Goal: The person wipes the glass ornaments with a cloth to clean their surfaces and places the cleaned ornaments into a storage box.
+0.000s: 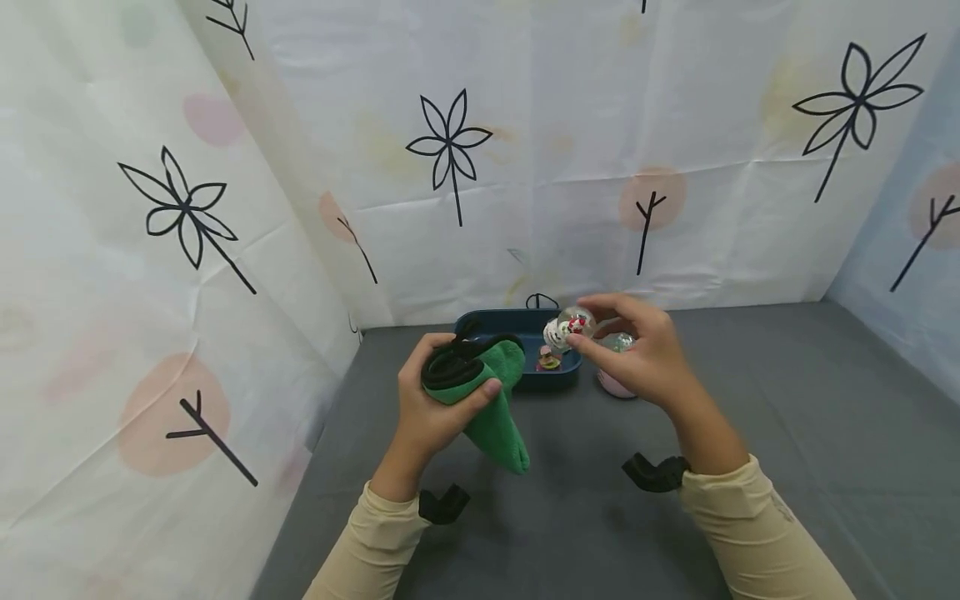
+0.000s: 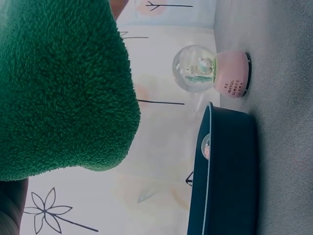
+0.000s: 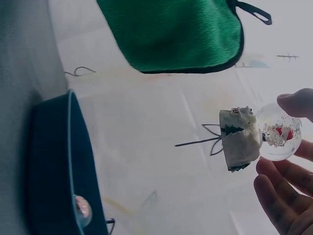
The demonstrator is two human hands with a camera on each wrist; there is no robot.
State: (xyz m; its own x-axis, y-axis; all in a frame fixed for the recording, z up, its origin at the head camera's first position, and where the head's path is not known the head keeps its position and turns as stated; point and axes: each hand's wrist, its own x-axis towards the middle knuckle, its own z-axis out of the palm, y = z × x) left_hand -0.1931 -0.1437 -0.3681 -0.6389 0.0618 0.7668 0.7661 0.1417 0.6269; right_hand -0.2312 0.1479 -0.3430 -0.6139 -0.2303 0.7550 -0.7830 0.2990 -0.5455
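Note:
A green cloth (image 1: 498, 417) with black edging hangs bunched in my left hand (image 1: 435, 408), whose thumb presses it from the front. My right hand (image 1: 637, 346) holds a small snow globe (image 3: 276, 134) by its clear ball, with a red and white figure inside. The globe's white base, with dark green trees on it, points toward the cloth, a gap apart. In the right wrist view the thumb and fingers sit on either side of the ball. The left hand itself is mostly hidden behind the cloth (image 2: 63, 88) in the left wrist view.
A dark blue tray (image 1: 517, 381) stands at the back of the grey table (image 1: 555, 492); a small globe with a figure (image 1: 549, 360) is inside it. Right of the tray stands a larger snow globe with a pink base (image 2: 232, 73). Patterned white fabric (image 1: 540, 125) hangs behind.

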